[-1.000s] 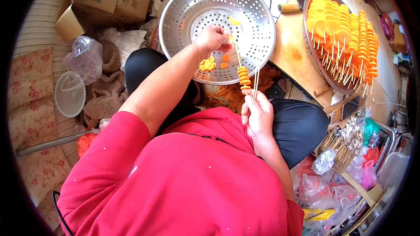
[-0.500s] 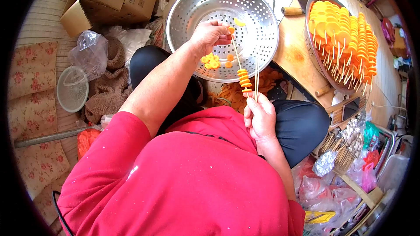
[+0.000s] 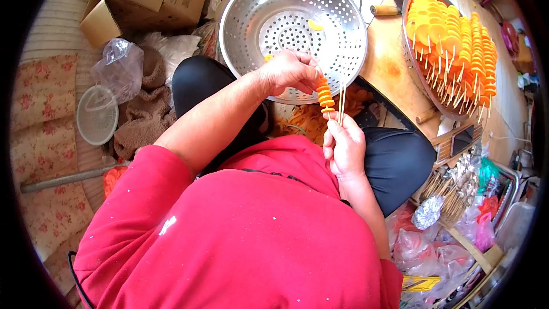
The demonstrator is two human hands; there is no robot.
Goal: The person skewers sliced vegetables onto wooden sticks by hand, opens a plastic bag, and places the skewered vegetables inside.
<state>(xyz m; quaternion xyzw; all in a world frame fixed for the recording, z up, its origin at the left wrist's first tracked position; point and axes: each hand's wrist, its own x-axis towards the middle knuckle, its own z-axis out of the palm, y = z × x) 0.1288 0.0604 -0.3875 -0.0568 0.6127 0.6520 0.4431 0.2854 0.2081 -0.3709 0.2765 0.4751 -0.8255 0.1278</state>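
My right hand (image 3: 347, 147) is closed round the lower end of a bamboo skewer threaded with a short stack of round orange carrot slices (image 3: 325, 96). Bare skewers (image 3: 342, 102) stick up from the same grip. At the top of the stack, the fingers of my left hand (image 3: 293, 73) are closed on the uppermost slices, and they hide the skewer's tip. Behind that hand is a perforated metal colander (image 3: 231, 28). A curved orange piece (image 3: 314, 25) lies in it, and another bit (image 3: 269, 57) shows beside my left wrist; other pieces may be hidden.
To the right, a large metal bowl (image 3: 407, 57) holds many filled skewers (image 3: 452, 46) beside a wooden board (image 3: 386, 63) with a wood-handled tool (image 3: 384, 10). Orange peelings (image 3: 311, 120) lie below the colander. A cardboard box (image 3: 166, 0) and white basket (image 3: 97, 115) are left; bare sticks (image 3: 452, 197) right.
My left hand has moved down and right, from the skewer's tip to the top of the stack, bringing a slice down along it. My right hand stays nearly in place, holding the skewers.
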